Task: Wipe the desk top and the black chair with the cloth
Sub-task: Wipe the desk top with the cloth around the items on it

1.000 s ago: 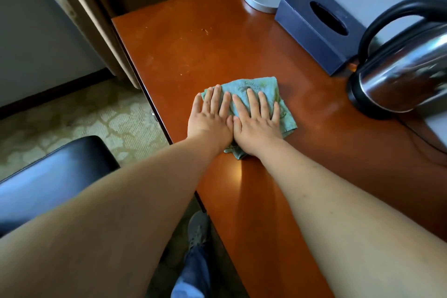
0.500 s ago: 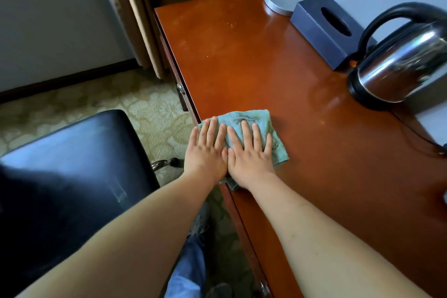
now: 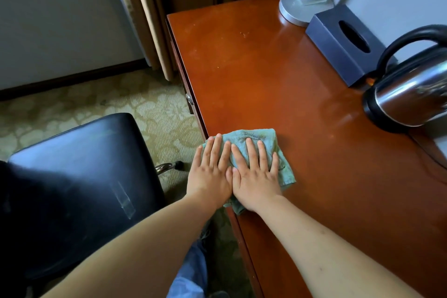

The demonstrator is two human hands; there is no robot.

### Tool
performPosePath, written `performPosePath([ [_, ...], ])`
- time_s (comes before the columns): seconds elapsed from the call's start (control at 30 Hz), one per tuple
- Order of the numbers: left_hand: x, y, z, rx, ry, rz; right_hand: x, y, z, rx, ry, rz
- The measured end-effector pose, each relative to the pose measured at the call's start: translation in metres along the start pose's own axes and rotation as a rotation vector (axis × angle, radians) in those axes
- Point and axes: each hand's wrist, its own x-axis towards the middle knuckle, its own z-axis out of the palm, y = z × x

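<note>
A green cloth (image 3: 266,139) lies flat at the left front edge of the reddish wooden desk top (image 3: 278,84). My left hand (image 3: 210,172) and my right hand (image 3: 256,174) press on it side by side with straight fingers. The left hand sits right at the desk's edge and partly overhangs it. Most of the cloth is hidden under my palms. The black chair (image 3: 79,181) stands to the left of the desk, its padded seat close to my left forearm.
A steel kettle (image 3: 411,94) with a black handle stands at the right. A dark tissue box (image 3: 346,48) and a round lamp base (image 3: 292,9) sit at the back right. Small crumbs (image 3: 244,34) lie on the far desk top. Curtain and patterned carpet at left.
Both hands slid the cloth toward me and to the desk's left edge. The view swung left, so more of the chair shows.
</note>
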Motion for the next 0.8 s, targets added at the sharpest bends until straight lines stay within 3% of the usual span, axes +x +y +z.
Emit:
performPosePath([
  [0.8,0.259,-0.055,-0.104,0.015,0.024,-0.077,0.26,0.03,-0.127,-0.009,0.068,-0.003],
])
